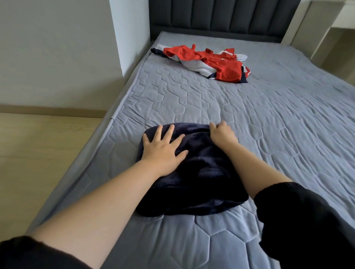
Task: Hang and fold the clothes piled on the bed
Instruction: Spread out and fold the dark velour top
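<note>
A dark navy garment (199, 175) lies folded into a compact shape on the grey quilted mattress (273, 137), near its left edge. My left hand (162, 148) presses flat on the garment's left part, fingers spread. My right hand (223, 134) rests at the garment's far right corner with fingers curled on the cloth's edge. Farther up the bed lies a rumpled pile of red, white and navy clothes (207, 63).
A dark padded headboard (217, 13) stands at the far end. A white wall column (128, 32) sits close to the bed's left side. Wooden floor (31, 159) runs along the left. A pale desk or shelf unit (337, 29) stands at the right.
</note>
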The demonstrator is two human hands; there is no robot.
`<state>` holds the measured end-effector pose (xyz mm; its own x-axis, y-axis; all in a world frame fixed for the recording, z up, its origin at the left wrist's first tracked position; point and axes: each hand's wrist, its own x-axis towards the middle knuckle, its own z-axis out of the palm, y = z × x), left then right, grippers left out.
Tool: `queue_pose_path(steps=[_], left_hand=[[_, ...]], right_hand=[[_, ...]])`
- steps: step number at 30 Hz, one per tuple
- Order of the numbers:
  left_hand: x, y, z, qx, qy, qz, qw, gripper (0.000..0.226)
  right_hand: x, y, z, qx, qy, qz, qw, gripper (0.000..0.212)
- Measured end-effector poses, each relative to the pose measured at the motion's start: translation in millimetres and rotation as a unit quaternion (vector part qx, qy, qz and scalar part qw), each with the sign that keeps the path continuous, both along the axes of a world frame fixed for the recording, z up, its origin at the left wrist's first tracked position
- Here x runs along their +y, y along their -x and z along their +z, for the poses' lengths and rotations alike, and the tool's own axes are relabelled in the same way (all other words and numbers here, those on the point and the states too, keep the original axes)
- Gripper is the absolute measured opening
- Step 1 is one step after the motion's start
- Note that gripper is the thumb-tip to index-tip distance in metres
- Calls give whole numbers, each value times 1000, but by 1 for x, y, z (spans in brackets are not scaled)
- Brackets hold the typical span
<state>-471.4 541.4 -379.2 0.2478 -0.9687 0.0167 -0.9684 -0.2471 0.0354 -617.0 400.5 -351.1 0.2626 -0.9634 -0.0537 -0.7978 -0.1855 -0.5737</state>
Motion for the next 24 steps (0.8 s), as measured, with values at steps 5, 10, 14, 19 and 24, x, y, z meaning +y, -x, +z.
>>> queue_pose_path(steps=[5, 10, 14, 19, 24], left_hand=[[-4, 2, 2, 4, 0, 13, 1000, 59], [-1, -11, -1, 201, 78, 56, 975, 46], [-11, -25, 2, 276, 42, 135, 951, 47], [-11, -20, -5, 212, 16, 137, 967, 49], [-9, -20, -8, 208, 31, 137, 968, 50]], right_hand=[[38, -12, -1, 19, 137, 162, 977, 40], [39, 7, -33, 52, 46, 137, 988, 52], [43, 2, -25, 68, 49, 158, 984, 56], [68, -9, -10, 161, 151, 130, 967, 65], [96, -3, -26, 118, 148, 154, 970, 61]])
